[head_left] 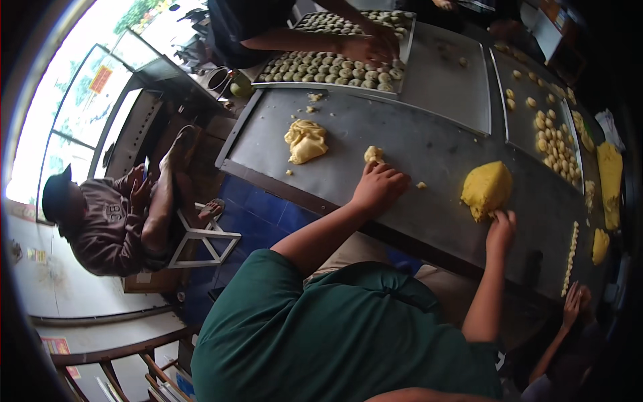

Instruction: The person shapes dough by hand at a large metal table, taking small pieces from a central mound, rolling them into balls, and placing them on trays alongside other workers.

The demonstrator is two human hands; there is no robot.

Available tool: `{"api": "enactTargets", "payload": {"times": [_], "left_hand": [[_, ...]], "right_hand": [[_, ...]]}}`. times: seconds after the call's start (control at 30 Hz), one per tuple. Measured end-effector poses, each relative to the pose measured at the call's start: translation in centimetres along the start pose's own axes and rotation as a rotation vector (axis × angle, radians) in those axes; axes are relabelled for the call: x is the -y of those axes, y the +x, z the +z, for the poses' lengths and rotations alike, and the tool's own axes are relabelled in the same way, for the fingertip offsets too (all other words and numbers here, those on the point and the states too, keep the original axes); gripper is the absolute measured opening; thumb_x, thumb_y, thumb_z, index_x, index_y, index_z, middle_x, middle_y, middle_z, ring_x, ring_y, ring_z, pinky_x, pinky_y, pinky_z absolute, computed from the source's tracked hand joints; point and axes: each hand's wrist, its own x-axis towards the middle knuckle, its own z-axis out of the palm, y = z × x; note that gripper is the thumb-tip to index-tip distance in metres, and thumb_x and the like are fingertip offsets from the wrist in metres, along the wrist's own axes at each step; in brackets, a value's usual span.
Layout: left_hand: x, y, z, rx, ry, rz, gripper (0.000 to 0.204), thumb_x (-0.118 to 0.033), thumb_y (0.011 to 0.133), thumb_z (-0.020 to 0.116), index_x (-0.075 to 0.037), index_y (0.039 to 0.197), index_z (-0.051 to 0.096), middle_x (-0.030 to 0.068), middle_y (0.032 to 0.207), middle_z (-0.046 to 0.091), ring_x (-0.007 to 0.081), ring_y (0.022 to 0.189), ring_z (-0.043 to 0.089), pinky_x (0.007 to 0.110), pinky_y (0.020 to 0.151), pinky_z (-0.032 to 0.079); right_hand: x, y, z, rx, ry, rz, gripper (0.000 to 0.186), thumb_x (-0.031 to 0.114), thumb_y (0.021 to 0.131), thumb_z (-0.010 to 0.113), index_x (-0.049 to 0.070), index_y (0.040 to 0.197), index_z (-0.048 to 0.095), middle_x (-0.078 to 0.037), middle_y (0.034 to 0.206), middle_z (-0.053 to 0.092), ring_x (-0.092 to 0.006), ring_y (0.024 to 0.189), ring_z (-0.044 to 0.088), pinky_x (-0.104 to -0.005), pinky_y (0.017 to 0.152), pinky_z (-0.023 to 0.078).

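Note:
My left hand [380, 191] rests low over the grey metal table with its fingers curled together. Just beyond its knuckles sits a small lump of pale dough [374, 155]; whatever may be under the fingers is hidden. At the lower edge of a big yellow dough mass [487, 189], my right hand [501, 233] has its fingers pinched on the ragged rim. A larger, folded piece of pale dough [306, 141] lies farther left. One dough crumb [420, 185] is between my two hands.
Across the table, a person's hands [372, 48] reach over a tray of filled dough balls [328, 69]. Another tray [502, 100] holds yellow balls at right. Someone's hands [575, 301] are by a row of small dough pieces [570, 258]. A seated person [110, 221] is left.

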Motion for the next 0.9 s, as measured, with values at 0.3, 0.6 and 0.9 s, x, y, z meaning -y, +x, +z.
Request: {"api": "enactTargets", "payload": {"times": [0.3, 0.6, 0.9], "left_hand": [[-0.9, 1.5, -0.2, 0.056, 0.094, -0.06, 0.026, -0.036, 0.095, 0.067, -0.018, 0.114, 0.073, 0.0044, 0.106, 0.072, 0.0283, 0.108, 0.064, 0.047, 0.104, 0.041], [-1.0, 2.1, 1.2, -0.088, 0.163, 0.102, 0.022, -0.034, 0.093, 0.072, -0.02, 0.11, 0.075, 0.0005, 0.114, 0.073, 0.0245, 0.116, 0.063, 0.046, 0.111, 0.035], [-0.2, 0.7, 0.9, -0.061, 0.173, -0.016, 0.025, -0.038, 0.091, 0.075, -0.02, 0.108, 0.073, 0.002, 0.113, 0.071, 0.0248, 0.116, 0.062, 0.045, 0.111, 0.034]], "right_hand": [[-2.8, -4.1, -0.6, -0.242, 0.248, -0.136, 0.023, 0.016, 0.099, 0.069, 0.004, 0.119, 0.073, -0.017, 0.122, 0.072, -0.0342, 0.112, 0.07, -0.0404, 0.095, 0.056], [-2.3, -3.3, -0.3, -0.197, 0.299, -0.06, 0.035, 0.017, 0.101, 0.062, 0.013, 0.135, 0.065, -0.021, 0.117, 0.071, -0.0426, 0.103, 0.068, -0.0464, 0.084, 0.057], [-0.3, -3.3, 0.6, -0.2, 0.321, -0.04, 0.038, 0.019, 0.095, 0.069, 0.012, 0.133, 0.066, -0.014, 0.111, 0.071, -0.0353, 0.096, 0.068, -0.0457, 0.084, 0.057]]}}
